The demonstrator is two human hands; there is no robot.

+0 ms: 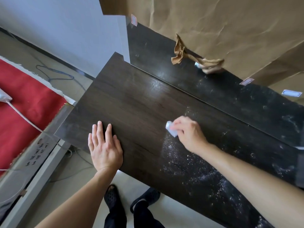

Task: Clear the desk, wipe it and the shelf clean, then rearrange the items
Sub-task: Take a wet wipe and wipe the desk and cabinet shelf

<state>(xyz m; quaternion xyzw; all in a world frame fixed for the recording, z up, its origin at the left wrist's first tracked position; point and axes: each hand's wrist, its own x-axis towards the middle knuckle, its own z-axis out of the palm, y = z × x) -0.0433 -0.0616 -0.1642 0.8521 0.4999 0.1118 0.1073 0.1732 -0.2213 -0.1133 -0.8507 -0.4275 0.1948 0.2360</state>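
Head camera view gave us little to read: a red-edged sticker (134, 20) by the brown paper (213, 30) and a blue-edged sticker (292, 93) further right both looked blank. The dark characters on the pale panel (36, 153) at the left were too skewed for us to make out. We saw the left hand (105, 148) lying flat on the dark wooden desk (131, 104) near its front edge, palm down, fingers straight and close together, grasping nothing. The right hand (189, 134) had its fingers curled over a small white wipe (171, 131), pressing it onto the desk top. The wipe sat just where the cleaner left part met the white specks (205, 170) scattered over the right part. Behind, the glossy back panel (148, 46) mirrored that hand and its wipe below the paper.
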